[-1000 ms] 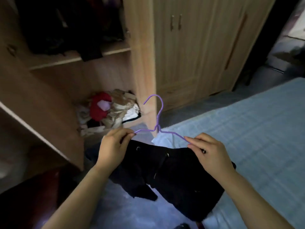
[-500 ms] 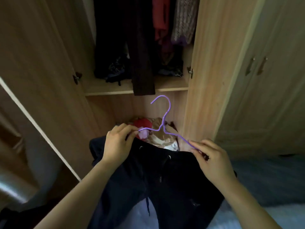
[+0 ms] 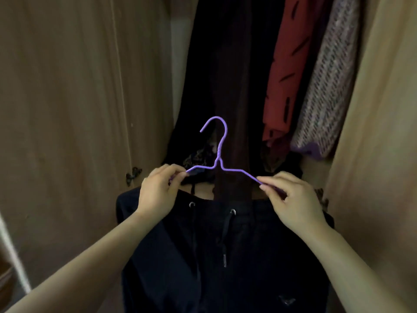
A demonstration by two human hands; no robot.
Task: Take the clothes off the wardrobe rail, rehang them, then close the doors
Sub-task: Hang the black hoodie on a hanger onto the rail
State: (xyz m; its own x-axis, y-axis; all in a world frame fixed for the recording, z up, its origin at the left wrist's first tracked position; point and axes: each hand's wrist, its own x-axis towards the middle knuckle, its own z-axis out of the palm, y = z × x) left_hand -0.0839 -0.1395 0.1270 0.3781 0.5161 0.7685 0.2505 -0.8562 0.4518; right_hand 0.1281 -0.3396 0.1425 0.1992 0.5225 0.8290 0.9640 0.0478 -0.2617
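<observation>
Clothes in hand: one pair of black drawstring trousers (image 3: 225,256), hanging below a purple wire hanger (image 3: 217,159) at lower centre of the frame, in front of the open wardrobe. The left hand (image 3: 155,193) had its fingers (image 3: 178,175) pinched on the hanger's left shoulder. The right hand (image 3: 293,199) had its fingers (image 3: 266,184) pinched on the right shoulder. The hook stood upright and touched nothing.

Dark garments (image 3: 225,64), a red garment (image 3: 286,75) and a knitted garment (image 3: 327,98) hung in the upper centre and right. The rail lay out of view above the frame.

Step judged: rehanging, with the hanger on its way to the rail. The next move would call for raising the hook over the rail beside the hung items. The left door (image 3: 79,109) and right door (image 3: 383,132) stood open, closing not yet done.

Against half a second earlier, both grips were unchanged. The shelf and the pile under it had left the view, and the hanger stood higher against the hung clothes. The bed, seen a second earlier, was gone.
</observation>
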